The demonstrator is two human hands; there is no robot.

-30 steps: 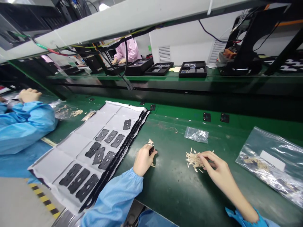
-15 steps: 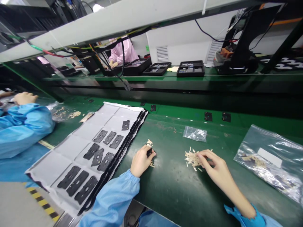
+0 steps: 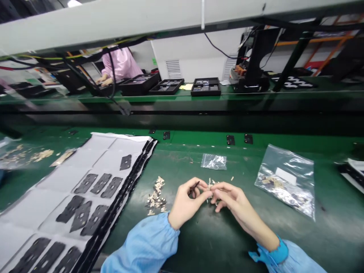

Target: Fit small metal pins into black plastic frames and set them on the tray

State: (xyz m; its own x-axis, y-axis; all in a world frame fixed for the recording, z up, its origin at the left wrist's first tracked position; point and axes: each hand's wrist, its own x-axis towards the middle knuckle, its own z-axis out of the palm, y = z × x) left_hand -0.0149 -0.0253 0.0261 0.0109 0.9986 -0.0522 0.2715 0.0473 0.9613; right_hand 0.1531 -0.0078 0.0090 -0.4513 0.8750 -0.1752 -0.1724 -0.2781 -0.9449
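Observation:
My left hand (image 3: 189, 201) is closed, with a thin dark tool (image 3: 193, 186) curled within its fingers; its exact kind is unclear. Fingertips of my right hand (image 3: 234, 199) pinch together against those of the left, around something too small to make out. Directly behind the fingertips lies a heap of small pale strips (image 3: 211, 182), mostly covered by the hands. Left of my left hand is a scattered pile of pale and dark small pieces (image 3: 157, 195).
White sheets (image 3: 112, 149) carrying flat black plates (image 3: 95, 220) lie on the green table (image 3: 222, 242) at left. A small clear bag (image 3: 214, 162) and a large zip bag of parts (image 3: 286, 185) lie at right. Black trays (image 3: 206, 91) stand on the rear shelf, where a person in pink sits.
My left hand has left the left pile and moved right to meet my right hand at the pale heap. The view has turned to the right.

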